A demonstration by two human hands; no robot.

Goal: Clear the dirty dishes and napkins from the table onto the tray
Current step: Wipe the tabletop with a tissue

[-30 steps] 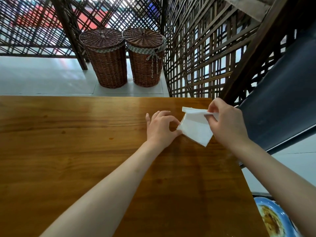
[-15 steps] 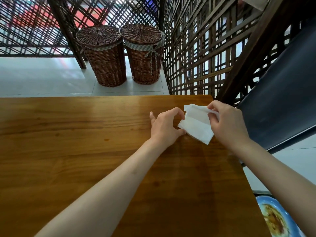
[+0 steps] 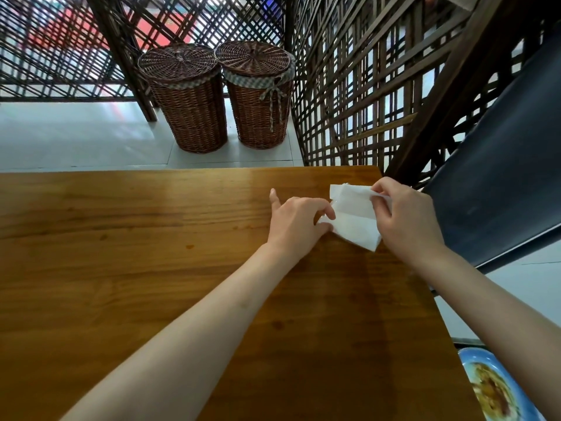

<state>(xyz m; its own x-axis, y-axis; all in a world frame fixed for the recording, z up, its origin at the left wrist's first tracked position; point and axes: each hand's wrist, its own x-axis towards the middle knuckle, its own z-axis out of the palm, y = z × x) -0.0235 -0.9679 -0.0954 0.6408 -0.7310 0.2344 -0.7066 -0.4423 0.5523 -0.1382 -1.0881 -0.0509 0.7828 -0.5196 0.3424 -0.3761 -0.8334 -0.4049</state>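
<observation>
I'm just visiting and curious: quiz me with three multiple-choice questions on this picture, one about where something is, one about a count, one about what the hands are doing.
1. Where is the white napkin?
A. near the table's far right corner
B. on the floor
C. inside a basket

2. How many wicker baskets stand beyond the table?
A. one
B. two
C. four

3. What holds the napkin?
A. nothing
B. only the left hand
C. both hands

Answers:
1 A, it sits by the far right corner of the wooden top.
2 B, two lidded ones stand side by side.
3 C, the left hand pinches one edge and the right hand the other.
</observation>
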